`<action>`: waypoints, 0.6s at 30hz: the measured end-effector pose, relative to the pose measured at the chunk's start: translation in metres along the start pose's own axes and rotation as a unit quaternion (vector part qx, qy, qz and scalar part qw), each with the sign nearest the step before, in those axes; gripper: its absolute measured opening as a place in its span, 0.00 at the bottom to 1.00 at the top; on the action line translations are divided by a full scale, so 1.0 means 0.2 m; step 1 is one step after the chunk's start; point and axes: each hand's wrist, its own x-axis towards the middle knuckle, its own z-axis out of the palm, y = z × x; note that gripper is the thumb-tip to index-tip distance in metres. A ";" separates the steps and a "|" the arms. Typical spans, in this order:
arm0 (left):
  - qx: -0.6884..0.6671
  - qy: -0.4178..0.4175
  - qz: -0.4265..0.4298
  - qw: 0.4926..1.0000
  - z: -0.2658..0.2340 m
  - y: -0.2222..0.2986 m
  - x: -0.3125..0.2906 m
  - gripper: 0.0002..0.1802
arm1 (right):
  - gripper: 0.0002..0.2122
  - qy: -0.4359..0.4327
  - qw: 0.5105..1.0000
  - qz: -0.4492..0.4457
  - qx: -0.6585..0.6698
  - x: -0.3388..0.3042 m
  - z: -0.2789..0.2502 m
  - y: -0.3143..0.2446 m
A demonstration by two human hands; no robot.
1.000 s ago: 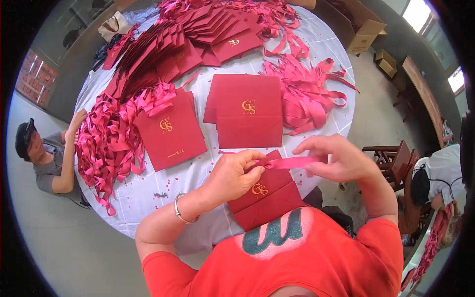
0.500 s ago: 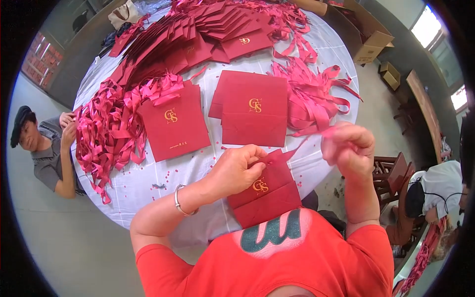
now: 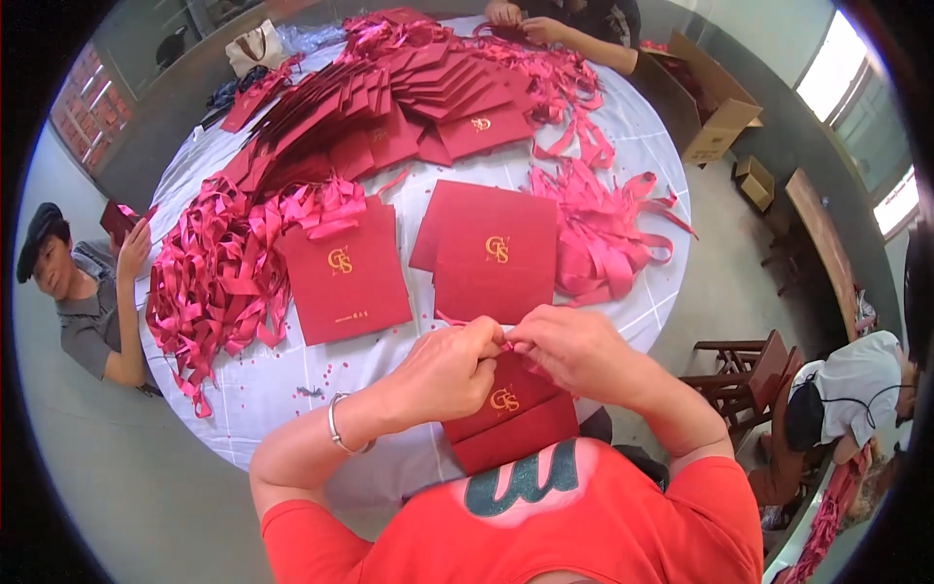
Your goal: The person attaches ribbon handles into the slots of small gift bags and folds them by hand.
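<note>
A dark red paper gift bag [image 3: 520,428] with a gold emblem lies flat at the table's near edge, against my shirt. Over its top edge, my left hand [image 3: 449,370] and my right hand [image 3: 579,352] meet fingertip to fingertip, both pinched closed. A pink ribbon [image 3: 533,364] runs under the right fingers along the bag's top. My left fingers pinch at the same spot; their grip on ribbon or bag edge is partly hidden. Just beyond lie a stack of red bags [image 3: 494,263] and, to its left, another stack [image 3: 348,282].
Loose pink ribbons [image 3: 608,238] lie right of the stacks, and a ribbon heap [image 3: 229,273] at left. Many bags [image 3: 389,97] fan across the far side of the round white-clothed table [image 3: 311,428]. Co-workers sit at left and far side. A wooden chair [image 3: 744,375] stands at right.
My right hand has come down and left from the raised position, where it drew the ribbon out, to meet my left hand. A co-worker's hands now show at the far side.
</note>
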 end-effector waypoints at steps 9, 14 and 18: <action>0.085 -0.046 0.035 0.995 -0.14 0.03 0.00 0.09 | 0.07 -0.019 0.999 0.017 0.026 -0.02 0.00 0.03; 0.061 -0.087 0.045 0.993 -0.20 0.05 0.00 0.12 | 0.07 -0.018 1.000 0.005 0.016 -0.05 -0.01 0.03; -0.065 -0.203 -0.134 0.968 -0.23 0.04 0.01 0.10 | 0.07 -0.019 0.996 0.053 0.073 -0.07 0.00 0.05</action>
